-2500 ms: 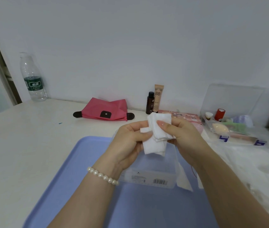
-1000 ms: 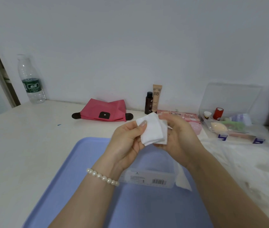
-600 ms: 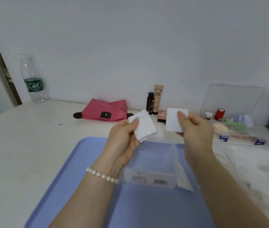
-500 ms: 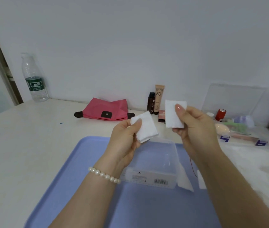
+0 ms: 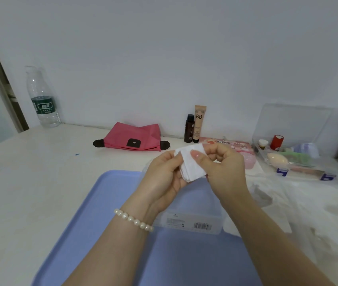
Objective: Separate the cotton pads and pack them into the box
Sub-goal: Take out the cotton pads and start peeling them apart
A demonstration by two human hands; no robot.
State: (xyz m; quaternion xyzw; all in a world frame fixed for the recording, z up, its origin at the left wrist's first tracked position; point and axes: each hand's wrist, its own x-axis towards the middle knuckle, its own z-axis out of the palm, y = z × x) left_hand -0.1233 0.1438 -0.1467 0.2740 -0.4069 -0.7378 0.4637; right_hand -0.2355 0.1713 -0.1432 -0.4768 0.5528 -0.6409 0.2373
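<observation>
A small stack of white square cotton pads is held in the air between both hands, above the far end of a clear plastic box. My left hand grips the stack from the left and below. My right hand pinches it from the right, thumb pressed on the top pad. The box stands on a blue tray, with a barcode label on its near wall; the hands hide most of its inside.
At the back wall lie a pink pouch, a dark bottle and a BB tube. A water bottle stands far left. An open clear organiser with cosmetics sits right, beside crumpled clear plastic.
Half a second ago each hand held a separate pad, apart. Now both hands have come together and the pads are in one stack between them.
</observation>
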